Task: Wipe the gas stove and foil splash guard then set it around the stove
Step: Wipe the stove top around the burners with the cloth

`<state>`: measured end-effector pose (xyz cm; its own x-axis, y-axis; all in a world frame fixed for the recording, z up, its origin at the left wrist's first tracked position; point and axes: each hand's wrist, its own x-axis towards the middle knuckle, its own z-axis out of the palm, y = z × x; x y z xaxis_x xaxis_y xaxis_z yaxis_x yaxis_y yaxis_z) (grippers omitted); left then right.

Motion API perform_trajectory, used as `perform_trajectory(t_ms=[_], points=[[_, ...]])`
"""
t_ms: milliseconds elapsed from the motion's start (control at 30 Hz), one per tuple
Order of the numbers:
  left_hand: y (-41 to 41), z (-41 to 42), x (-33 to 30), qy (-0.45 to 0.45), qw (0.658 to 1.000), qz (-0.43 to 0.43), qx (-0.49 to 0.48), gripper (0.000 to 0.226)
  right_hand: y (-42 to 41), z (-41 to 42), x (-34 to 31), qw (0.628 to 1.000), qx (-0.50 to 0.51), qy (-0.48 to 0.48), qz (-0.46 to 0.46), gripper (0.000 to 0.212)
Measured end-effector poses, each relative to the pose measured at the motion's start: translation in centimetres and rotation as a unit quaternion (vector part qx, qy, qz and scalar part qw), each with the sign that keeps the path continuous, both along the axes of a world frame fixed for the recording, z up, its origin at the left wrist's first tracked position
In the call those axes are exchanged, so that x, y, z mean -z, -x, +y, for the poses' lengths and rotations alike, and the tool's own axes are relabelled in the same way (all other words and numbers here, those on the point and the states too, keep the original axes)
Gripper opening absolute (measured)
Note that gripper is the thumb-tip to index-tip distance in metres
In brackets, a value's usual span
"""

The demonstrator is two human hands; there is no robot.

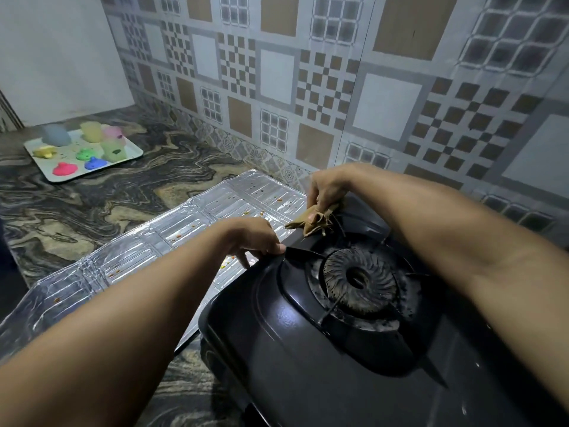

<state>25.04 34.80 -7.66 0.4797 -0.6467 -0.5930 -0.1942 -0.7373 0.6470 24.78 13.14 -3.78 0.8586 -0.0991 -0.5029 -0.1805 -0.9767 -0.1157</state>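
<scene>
A black single-burner gas stove (277, 331) stands on the marbled counter at the lower right, its round burner (358, 280) in the middle. To its left, a silver foil splash guard (135, 254) lies flat, dotted with orange and yellow food specks. My left hand (255, 238) grips the stove's left edge, thumb on top and fingers over the side. My right hand (328, 188) holds a crumpled brown cloth (317, 221) against the stove's far left corner.
A white tray (132, 158) with several small coloured cups and moulds sits on the counter at the far left. A patterned tile wall (369, 87) rises directly behind the stove. Marbled counter (92, 204) lies between the tray and the foil.
</scene>
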Motion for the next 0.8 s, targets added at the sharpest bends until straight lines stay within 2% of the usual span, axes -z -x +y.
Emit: perform_trajectory(t_ms=[100, 200, 267, 333, 433, 500, 633, 700, 800], points=[[0.5, -0.7, -0.9, -0.057, 0.997, -0.047, 0.018, 0.027, 0.5, -2.2, -0.3, 0.999, 0.043, 0.007, -0.027, 0.026], [0.8, -1.6, -1.7, -0.093, 0.988, -0.110, 0.060, 0.029, 1.8, -4.1, -0.3, 0.994, 0.087, -0.014, -0.062, 0.041], [1.1, -2.5, -2.3, -0.096, 0.979, -0.161, 0.078, 0.027, 2.3, -4.5, -0.2, 0.993, 0.081, -0.015, -0.082, 0.050], [1.8, -3.6, -2.8, -0.055, 0.967, -0.240, 0.063, 0.015, 2.9, -4.5, -0.3, 0.992, 0.087, -0.022, -0.090, 0.053], [2.8, -5.6, -2.6, 0.060, 0.941, -0.332, 0.005, 0.023, 4.3, -4.8, 0.4, 0.987, 0.101, -0.043, -0.119, 0.059], [3.8, -7.1, -1.7, 0.089, 0.937, -0.338, 0.004, 0.036, 5.9, -5.4, 0.8, 0.983, 0.103, -0.053, -0.143, 0.063], [5.0, -9.6, 0.8, 0.050, 0.935, -0.352, 0.018, 0.072, 10.7, -7.9, 0.8, 0.980, 0.138, -0.046, -0.138, 0.064], [4.9, -10.1, 1.5, 0.034, 0.932, -0.362, 0.016, 0.073, 13.6, -8.9, 0.8, 0.977, 0.164, -0.037, -0.135, 0.064], [5.2, -10.2, 1.6, 0.023, 0.916, -0.399, 0.019, 0.062, 18.1, -10.0, 1.1, 0.967, 0.213, -0.059, -0.127, 0.059]])
